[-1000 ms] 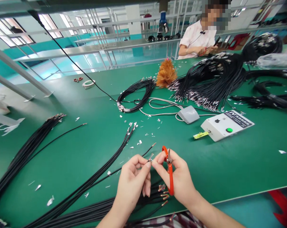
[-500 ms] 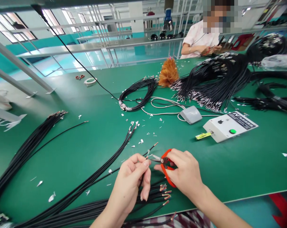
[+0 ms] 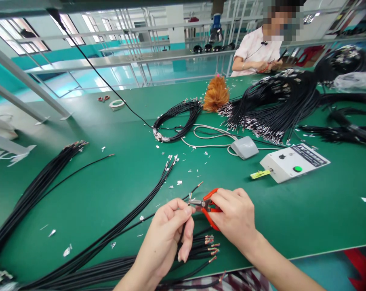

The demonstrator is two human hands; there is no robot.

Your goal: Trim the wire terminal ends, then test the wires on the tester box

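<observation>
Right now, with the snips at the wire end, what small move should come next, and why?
Probably close the red-handled snips with the right hand. Their tips already sit at the end of the black wire, which the left hand pinches close behind, so the end looks lined up for a trim.

I can read nothing: the dark label on the white control box [image 3: 295, 162] before me is too blurred.

snips [image 3: 207, 205]: swung upright to level | blades at wire end [image 3: 189, 201]
</observation>
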